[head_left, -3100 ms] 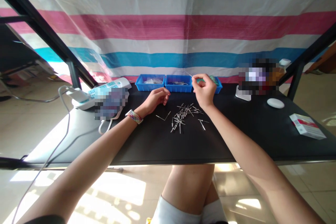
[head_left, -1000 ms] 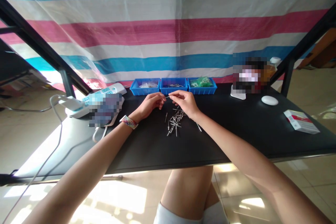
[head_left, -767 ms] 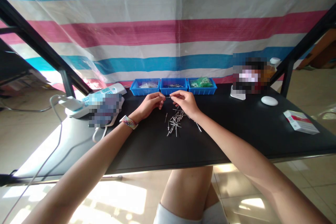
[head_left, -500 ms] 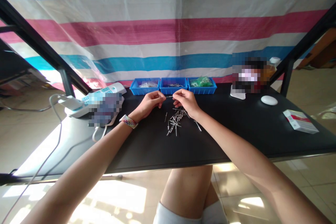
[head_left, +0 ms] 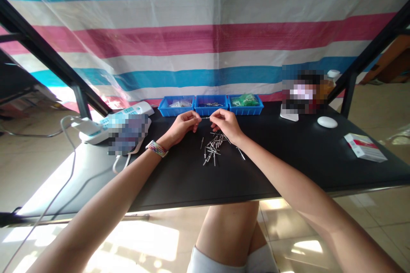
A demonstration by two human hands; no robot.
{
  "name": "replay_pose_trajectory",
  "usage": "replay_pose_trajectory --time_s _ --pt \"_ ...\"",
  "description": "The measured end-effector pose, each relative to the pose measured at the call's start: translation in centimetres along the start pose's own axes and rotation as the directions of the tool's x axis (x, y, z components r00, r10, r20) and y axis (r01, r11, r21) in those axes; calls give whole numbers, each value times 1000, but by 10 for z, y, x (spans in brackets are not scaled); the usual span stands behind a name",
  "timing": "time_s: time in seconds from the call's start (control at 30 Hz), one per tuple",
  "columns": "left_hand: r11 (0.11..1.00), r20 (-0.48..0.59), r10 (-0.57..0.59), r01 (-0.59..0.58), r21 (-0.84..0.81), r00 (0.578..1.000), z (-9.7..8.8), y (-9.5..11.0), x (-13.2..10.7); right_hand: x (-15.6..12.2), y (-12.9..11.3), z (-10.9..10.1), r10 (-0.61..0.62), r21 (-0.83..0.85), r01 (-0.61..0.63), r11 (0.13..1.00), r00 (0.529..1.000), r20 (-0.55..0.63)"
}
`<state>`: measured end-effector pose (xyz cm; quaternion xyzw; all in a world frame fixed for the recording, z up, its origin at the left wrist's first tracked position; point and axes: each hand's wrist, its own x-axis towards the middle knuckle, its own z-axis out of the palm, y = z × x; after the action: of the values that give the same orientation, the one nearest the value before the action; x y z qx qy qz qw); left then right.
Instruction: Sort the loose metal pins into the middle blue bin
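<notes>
My left hand (head_left: 182, 126) and my right hand (head_left: 225, 123) meet above the black table (head_left: 288, 162), both pinched on the ends of one thin metal pin (head_left: 205, 117) held level between them. Just below my right hand lies a loose pile of several similar metal pins (head_left: 213, 147). Behind the hands stand three blue trays: the left tray (head_left: 177, 106) with clear bits, the middle tray (head_left: 211, 106) with metal pins, the right tray (head_left: 246, 103) with green parts.
A white power strip (head_left: 105, 126) with a cable lies at the left. A white round object (head_left: 327, 122) and a red-and-white box (head_left: 365, 147) sit at the right. A striped tarp hangs behind; black frame posts stand at both sides.
My right hand came back from the right blue tray to meet my left hand. Both hands have since held the pin between them with hardly any movement.
</notes>
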<state>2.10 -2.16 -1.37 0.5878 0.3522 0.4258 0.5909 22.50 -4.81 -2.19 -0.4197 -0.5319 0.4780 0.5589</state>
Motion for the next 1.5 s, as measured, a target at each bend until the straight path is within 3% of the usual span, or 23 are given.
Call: replay_pose_trajectory --time_s 0.23,0.43,0.83,1.1,1.33,1.5 --pt "995 29 -73 74 -63 997 -3 -3 1 -2 -3 2 -55 15 54 998 999 3" --pt "998 14 -50 51 -37 999 0 0 0 -3 -3 1 -49 -15 49 999 999 23" --pt "1000 6 3 -4 22 1000 2 2 -1 -1 -1 2 61 77 -61 995 998 4" --pt "1000 8 11 -11 28 1000 2 -1 0 -1 -3 2 49 67 -49 997 999 0" --pt "1000 13 -19 19 -14 1000 2 2 -1 0 -2 2 3 45 -1 999 999 -37" --pt "996 18 -52 53 -78 998 0 2 0 7 -9 -4 -133 22 140 990 974 -184"
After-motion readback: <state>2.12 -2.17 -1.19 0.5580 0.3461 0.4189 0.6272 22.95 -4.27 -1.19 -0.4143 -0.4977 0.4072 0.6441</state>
